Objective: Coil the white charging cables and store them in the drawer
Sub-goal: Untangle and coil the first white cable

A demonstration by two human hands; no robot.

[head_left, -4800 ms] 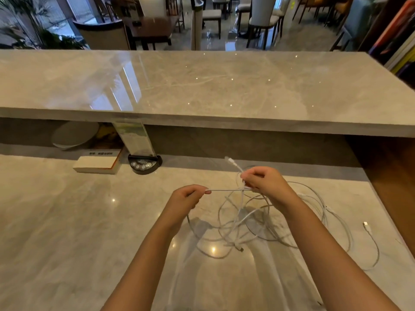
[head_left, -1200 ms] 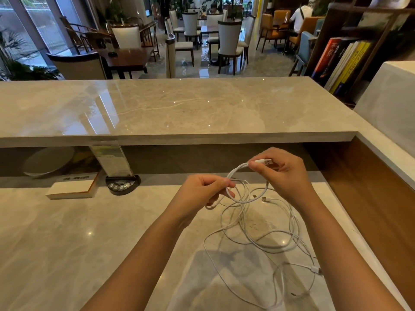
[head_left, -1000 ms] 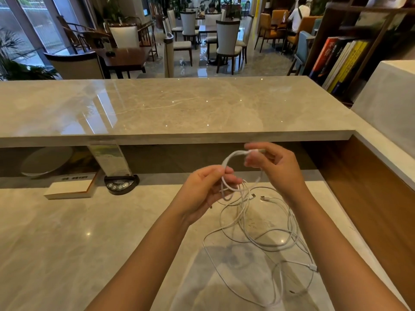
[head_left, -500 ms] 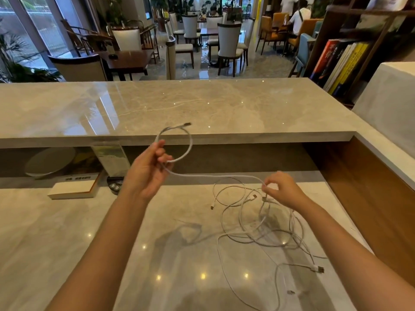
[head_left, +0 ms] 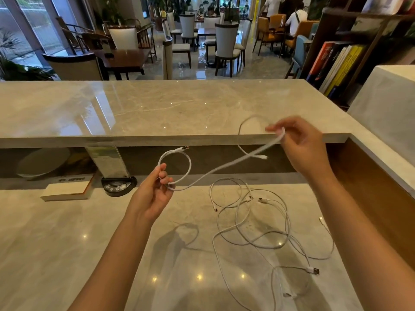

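Coiling one white cable (head_left: 224,168), the left hand (head_left: 155,194) pinches its first loop while the right hand (head_left: 301,142) grips the slack higher up, so the cable slants from lower left to upper right (both ends airborne). More loose cables (head_left: 258,223) lie tangled on the counter (head_left: 67,243) toward its right edge, nearer the right hand

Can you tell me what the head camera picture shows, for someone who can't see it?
Two hands stretch one white cable in the air: left hand pinches a small loop, right hand holds the far end. More cables lie tangled on the marble counter.
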